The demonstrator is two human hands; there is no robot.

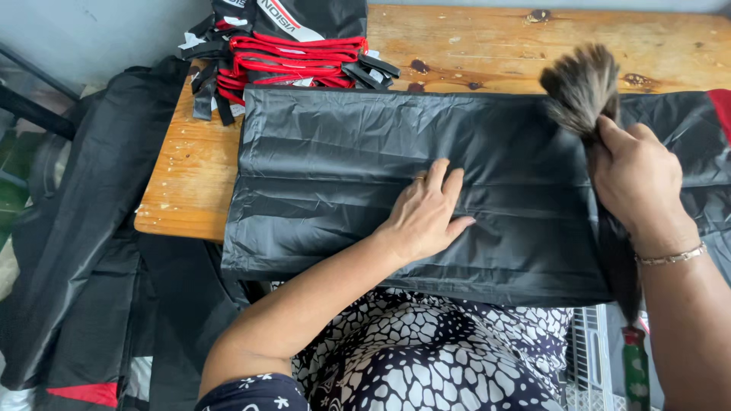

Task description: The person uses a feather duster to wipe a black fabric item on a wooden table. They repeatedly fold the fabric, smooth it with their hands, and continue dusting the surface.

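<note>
One black fabric sheet [365, 183] lies mid-frame on a worn wooden desk [487, 46]. Left hand [426, 213] presses flat, open; right hand [636, 179] grips one brush [582, 87]. One folded stack [289, 46] sits upper left.

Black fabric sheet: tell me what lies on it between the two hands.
Nothing: between left hand and right hand, the black fabric sheet is bare, in the head view.

black fabric [396, 183] cut off at right edge.

Glossy cloth on worn wood
Black fabric [426, 190] – smooth, faintly shiny, creased; table [495, 46] – scuffed, stained wood; brush [582, 87] – soft, frayed bristles.
</note>
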